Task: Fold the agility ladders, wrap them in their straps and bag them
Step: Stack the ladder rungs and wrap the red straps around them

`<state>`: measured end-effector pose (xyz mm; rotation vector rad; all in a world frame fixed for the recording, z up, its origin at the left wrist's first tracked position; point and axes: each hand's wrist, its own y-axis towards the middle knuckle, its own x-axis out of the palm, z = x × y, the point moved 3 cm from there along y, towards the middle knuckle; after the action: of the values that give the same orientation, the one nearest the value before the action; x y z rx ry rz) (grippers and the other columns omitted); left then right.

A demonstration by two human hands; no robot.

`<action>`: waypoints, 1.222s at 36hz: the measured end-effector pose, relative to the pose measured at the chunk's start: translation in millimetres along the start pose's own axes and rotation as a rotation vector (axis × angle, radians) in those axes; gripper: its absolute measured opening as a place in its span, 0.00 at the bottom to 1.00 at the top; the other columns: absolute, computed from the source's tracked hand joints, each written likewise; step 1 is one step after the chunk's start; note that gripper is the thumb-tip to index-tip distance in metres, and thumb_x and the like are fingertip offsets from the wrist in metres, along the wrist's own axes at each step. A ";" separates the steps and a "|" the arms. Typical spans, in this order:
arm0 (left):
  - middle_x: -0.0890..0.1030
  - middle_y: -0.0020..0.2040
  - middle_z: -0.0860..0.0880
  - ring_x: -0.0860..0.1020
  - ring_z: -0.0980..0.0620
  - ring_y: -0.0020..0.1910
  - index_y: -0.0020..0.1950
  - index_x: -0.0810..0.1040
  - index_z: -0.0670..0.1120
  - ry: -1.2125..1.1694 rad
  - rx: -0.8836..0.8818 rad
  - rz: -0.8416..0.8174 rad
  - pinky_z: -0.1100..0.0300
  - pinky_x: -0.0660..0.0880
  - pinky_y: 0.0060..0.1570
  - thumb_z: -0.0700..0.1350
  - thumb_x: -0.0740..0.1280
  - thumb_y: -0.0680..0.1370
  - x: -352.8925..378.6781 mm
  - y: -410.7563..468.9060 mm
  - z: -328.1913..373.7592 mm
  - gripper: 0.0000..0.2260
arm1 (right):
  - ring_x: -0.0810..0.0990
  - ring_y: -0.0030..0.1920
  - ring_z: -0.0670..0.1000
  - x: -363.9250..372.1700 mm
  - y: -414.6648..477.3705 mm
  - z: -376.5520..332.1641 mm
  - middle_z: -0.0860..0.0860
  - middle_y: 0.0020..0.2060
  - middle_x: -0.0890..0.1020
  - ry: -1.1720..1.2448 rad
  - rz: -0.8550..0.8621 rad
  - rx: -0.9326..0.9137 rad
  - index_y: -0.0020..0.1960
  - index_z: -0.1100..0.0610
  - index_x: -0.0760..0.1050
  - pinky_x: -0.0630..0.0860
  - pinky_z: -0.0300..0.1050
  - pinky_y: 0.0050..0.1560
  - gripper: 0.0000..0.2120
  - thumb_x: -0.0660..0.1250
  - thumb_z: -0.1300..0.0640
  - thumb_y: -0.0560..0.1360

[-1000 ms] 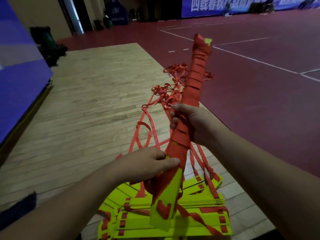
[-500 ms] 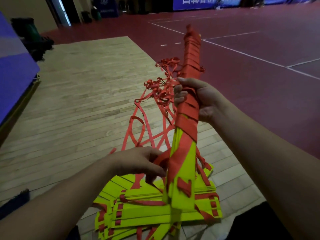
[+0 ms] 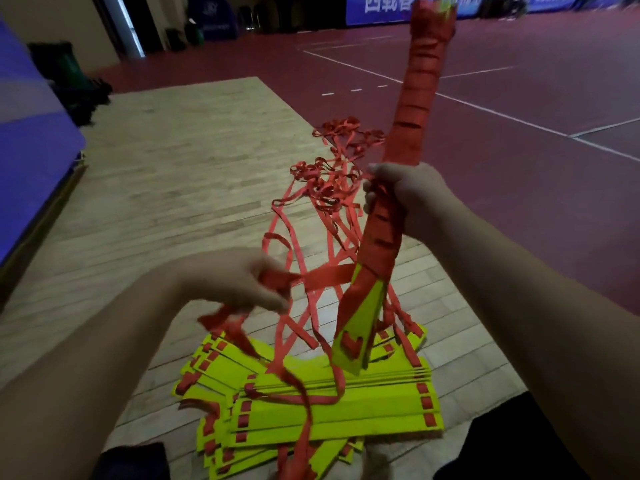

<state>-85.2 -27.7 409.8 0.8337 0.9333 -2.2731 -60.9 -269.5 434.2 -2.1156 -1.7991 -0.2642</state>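
- Head view: my right hand grips the wrapped ladder bundle at mid-length. The bundle stands tilted, running from centre frame to the upper right.
- My left hand, left of centre, pinches the red strap, which stretches across to the bundle's lower part.
- The yellow rungs lie stacked at bottom centre on the wooden floor, with loose webbing tangled behind them.

Wooden floor meets red court; blue padding stands left.
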 end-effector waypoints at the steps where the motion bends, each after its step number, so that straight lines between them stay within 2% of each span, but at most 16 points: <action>1: 0.79 0.32 0.53 0.77 0.54 0.31 0.47 0.82 0.49 -0.065 0.024 -0.037 0.61 0.73 0.34 0.48 0.74 0.76 8.3 2.4 1.5 0.04 | 0.78 0.28 0.50 -1.1 3.4 4.4 0.55 0.31 0.79 -0.029 0.046 -0.030 0.48 0.62 0.73 0.78 0.44 0.33 0.04 0.67 0.67 0.78; 6: 0.80 0.33 0.47 0.81 0.47 0.33 0.52 0.79 0.39 -0.364 0.130 0.096 0.58 0.77 0.36 0.44 0.67 0.81 11.0 6.2 20.1 0.07 | 0.81 0.34 0.55 5.6 8.9 17.4 0.60 0.35 0.79 -0.079 0.112 -0.066 0.48 0.66 0.71 0.81 0.50 0.41 0.05 0.64 0.73 0.77; 10: 0.77 0.29 0.48 0.73 0.51 0.27 0.51 0.79 0.40 -0.421 0.123 0.170 0.61 0.70 0.28 0.43 0.64 0.82 9.5 6.2 20.5 0.07 | 0.77 0.29 0.50 14.0 9.2 25.7 0.57 0.33 0.76 -0.041 0.147 0.017 0.47 0.64 0.70 0.78 0.44 0.32 0.07 0.63 0.74 0.77; 13: 0.72 0.30 0.53 0.70 0.56 0.28 0.50 0.81 0.47 -0.209 0.077 0.203 0.59 0.68 0.32 0.53 0.66 0.81 10.8 10.0 19.3 0.10 | 0.74 0.27 0.48 16.1 11.4 36.2 0.55 0.32 0.76 -0.037 0.181 0.067 0.46 0.62 0.70 0.75 0.41 0.29 0.08 0.64 0.73 0.77; 16: 0.73 0.33 0.56 0.72 0.58 0.32 0.44 0.76 0.52 0.049 0.033 0.281 0.58 0.67 0.35 0.73 0.64 0.69 23.3 14.2 28.9 0.24 | 0.71 0.28 0.48 18.7 16.6 46.6 0.56 0.33 0.75 0.027 0.237 0.123 0.45 0.62 0.70 0.72 0.42 0.30 0.06 0.65 0.70 0.79; 18: 0.75 0.38 0.56 0.74 0.56 0.38 0.48 0.72 0.56 0.282 -0.060 0.319 0.57 0.67 0.36 0.78 0.62 0.64 38.0 17.7 35.2 0.28 | 0.70 0.29 0.48 21.5 21.2 50.9 0.53 0.33 0.73 0.073 0.265 0.180 0.46 0.61 0.72 0.71 0.43 0.31 0.05 0.67 0.64 0.80; 21: 0.73 0.41 0.55 0.74 0.51 0.42 0.51 0.68 0.58 0.449 -0.104 0.534 0.56 0.69 0.38 0.72 0.66 0.70 41.9 24.4 34.7 0.22 | 0.67 0.36 0.48 26.8 23.3 53.1 0.50 0.37 0.69 0.214 0.189 0.278 0.54 0.55 0.75 0.72 0.42 0.46 0.08 0.68 0.54 0.78; 23: 0.75 0.39 0.54 0.77 0.49 0.42 0.48 0.70 0.57 0.362 -0.075 0.617 0.56 0.71 0.37 0.64 0.67 0.74 34.4 25.1 29.5 0.13 | 0.68 0.44 0.49 26.3 22.2 51.0 0.52 0.45 0.70 0.361 0.108 0.301 0.67 0.52 0.72 0.65 0.43 0.61 0.21 0.66 0.56 0.75; 25: 0.78 0.39 0.52 0.78 0.50 0.40 0.48 0.74 0.54 0.243 -0.030 0.569 0.57 0.73 0.38 0.59 0.68 0.75 26.5 25.8 23.6 0.10 | 0.66 0.52 0.51 24.4 19.2 46.3 0.53 0.52 0.69 0.411 0.014 0.282 0.71 0.54 0.68 0.65 0.47 0.68 0.27 0.62 0.63 0.72; 27: 0.81 0.41 0.52 0.80 0.53 0.40 0.50 0.78 0.52 0.059 0.012 0.480 0.56 0.76 0.41 0.60 0.69 0.74 20.4 23.9 17.3 0.13 | 0.72 0.50 0.50 22.6 15.8 43.9 0.53 0.51 0.73 0.367 -0.094 0.251 0.72 0.60 0.67 0.73 0.46 0.62 0.29 0.61 0.69 0.71; 30: 0.86 0.49 0.46 0.84 0.46 0.46 0.55 0.81 0.47 -0.440 0.118 0.359 0.48 0.80 0.54 0.59 0.70 0.71 16.3 21.4 7.7 0.19 | 0.81 0.45 0.53 25.2 10.5 39.2 0.57 0.50 0.78 0.268 -0.268 0.226 0.67 0.67 0.68 0.81 0.48 0.53 0.22 0.62 0.71 0.73; 32: 0.85 0.48 0.44 0.82 0.46 0.45 0.53 0.83 0.45 -0.731 0.198 0.254 0.53 0.79 0.51 0.52 0.69 0.74 19.4 18.7 9.0 0.14 | 0.83 0.43 0.52 28.9 8.4 37.4 0.57 0.49 0.80 0.219 -0.343 0.209 0.64 0.66 0.70 0.83 0.47 0.49 0.18 0.65 0.67 0.75; 34: 0.84 0.49 0.43 0.81 0.46 0.46 0.52 0.85 0.48 -0.832 0.253 0.172 0.56 0.79 0.49 0.51 0.69 0.74 25.9 16.7 17.2 0.10 | 0.83 0.35 0.49 33.8 5.7 36.5 0.55 0.42 0.79 0.217 -0.376 0.203 0.56 0.61 0.72 0.82 0.43 0.38 0.08 0.64 0.64 0.77; 37: 0.85 0.48 0.45 0.82 0.49 0.45 0.49 0.86 0.50 -0.912 0.254 0.122 0.57 0.80 0.48 0.49 0.68 0.74 32.3 15.9 25.5 0.09 | 0.79 0.33 0.51 39.0 -0.9 37.2 0.55 0.39 0.76 0.244 -0.350 0.200 0.47 0.60 0.70 0.81 0.44 0.35 0.02 0.61 0.65 0.79; 41: 0.83 0.43 0.39 0.81 0.44 0.39 0.50 0.82 0.41 -0.687 0.159 0.134 0.55 0.78 0.40 0.55 0.70 0.75 26.3 14.2 22.3 0.16 | 0.80 0.42 0.57 39.7 -2.9 42.6 0.64 0.40 0.80 0.316 -0.338 0.273 0.46 0.67 0.70 0.78 0.50 0.54 0.06 0.57 0.68 0.80; 44: 0.73 0.27 0.46 0.70 0.50 0.23 0.45 0.77 0.39 -0.381 0.074 0.179 0.61 0.67 0.26 0.53 0.69 0.79 19.8 13.1 13.4 0.17 | 0.79 0.32 0.50 37.9 -2.3 43.3 0.60 0.37 0.81 0.167 -0.317 0.222 0.48 0.68 0.71 0.80 0.41 0.38 0.05 0.56 0.71 0.78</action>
<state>-94.0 -50.5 397.9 0.4665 0.5813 -2.2117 -60.1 -218.1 408.3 -1.6076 -1.9570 -0.2949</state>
